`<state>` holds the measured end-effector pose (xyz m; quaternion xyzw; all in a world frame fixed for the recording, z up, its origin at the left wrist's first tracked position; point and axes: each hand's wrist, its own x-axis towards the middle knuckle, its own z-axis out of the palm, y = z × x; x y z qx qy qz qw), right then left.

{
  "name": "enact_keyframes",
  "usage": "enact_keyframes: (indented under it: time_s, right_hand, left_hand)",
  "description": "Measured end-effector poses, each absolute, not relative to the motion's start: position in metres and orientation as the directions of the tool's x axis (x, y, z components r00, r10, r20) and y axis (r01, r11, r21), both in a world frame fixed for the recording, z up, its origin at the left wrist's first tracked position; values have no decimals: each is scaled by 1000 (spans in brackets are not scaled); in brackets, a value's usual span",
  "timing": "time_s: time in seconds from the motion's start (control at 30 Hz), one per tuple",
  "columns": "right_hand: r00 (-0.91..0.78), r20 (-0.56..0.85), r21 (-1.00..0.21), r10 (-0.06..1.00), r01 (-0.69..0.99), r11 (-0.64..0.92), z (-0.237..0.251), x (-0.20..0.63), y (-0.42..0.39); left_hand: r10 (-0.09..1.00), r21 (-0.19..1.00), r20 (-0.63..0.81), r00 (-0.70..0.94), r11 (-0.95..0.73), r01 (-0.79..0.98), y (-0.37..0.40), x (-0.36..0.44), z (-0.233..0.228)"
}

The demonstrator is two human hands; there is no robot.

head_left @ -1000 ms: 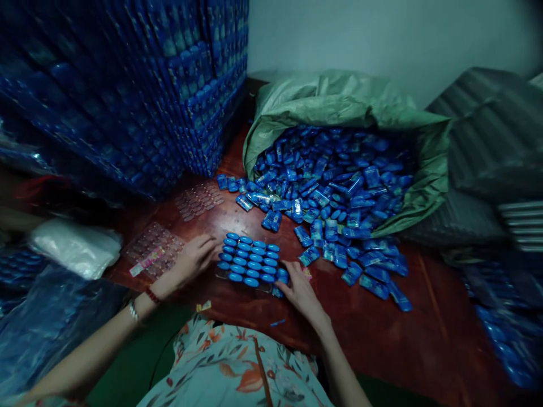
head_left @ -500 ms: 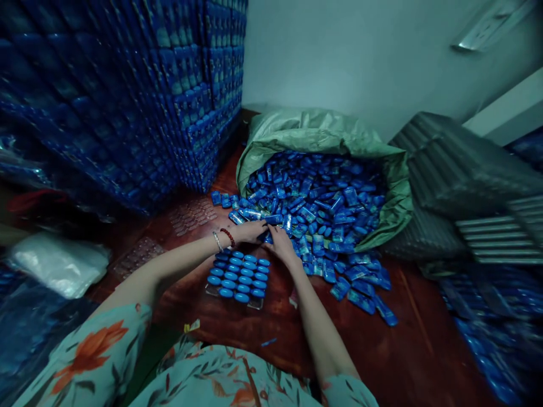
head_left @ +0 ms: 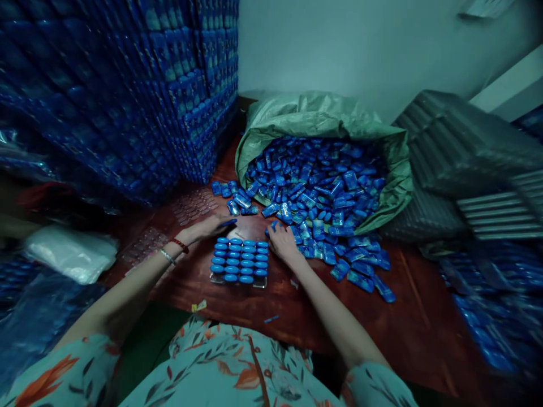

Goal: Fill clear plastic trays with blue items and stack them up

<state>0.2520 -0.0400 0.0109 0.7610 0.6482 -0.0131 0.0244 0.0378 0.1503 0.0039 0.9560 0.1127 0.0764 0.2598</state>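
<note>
A tray (head_left: 240,261) filled with blue pieces lies on the counter (head_left: 382,328). Just behind it, the left hand (head_left: 206,226) pinches one blue piece (head_left: 228,223), while the right hand (head_left: 282,243) curls around more pieces at the tray's right corner. Beyond the tray, a green sack (head_left: 322,113) spills loose pieces (head_left: 314,186).

One green sack (head_left: 322,116); one filled tray (head_left: 240,261); two hands (head_left: 206,227).

Filled tray (head_left: 240,260) on table (head_left: 382,333) — between both hands; sack (head_left: 322,116) of loose pieces (head_left: 314,186) behind; stacked packs (head_left: 127,85) left.
</note>
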Motion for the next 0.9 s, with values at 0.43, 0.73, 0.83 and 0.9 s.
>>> enact_keyframes:
  time_s: [0.43, 0.73, 0.83, 0.9]
  right_hand:
    - [402, 146, -822, 904, 558, -115, 33, 238, -151]
    - [152, 336, -647, 929, 754, 111, 1, 184, -171]
    - [29, 270, -523, 962, 844, 122, 12, 189, -168]
    - [-41, 182, -456, 983, 882, 121, 24, 191, -165]
  left_hand:
    - [845, 671, 190, 499, -483, 562, -27, -97, 18]
    - [609, 509, 381, 696, -766, 392, -33, -77, -9]
    - [482, 438, 346, 805, -842, 316, -23, -82, -7]
    - [432, 414, 303, 850, -863, 291, -17, -82, 0]
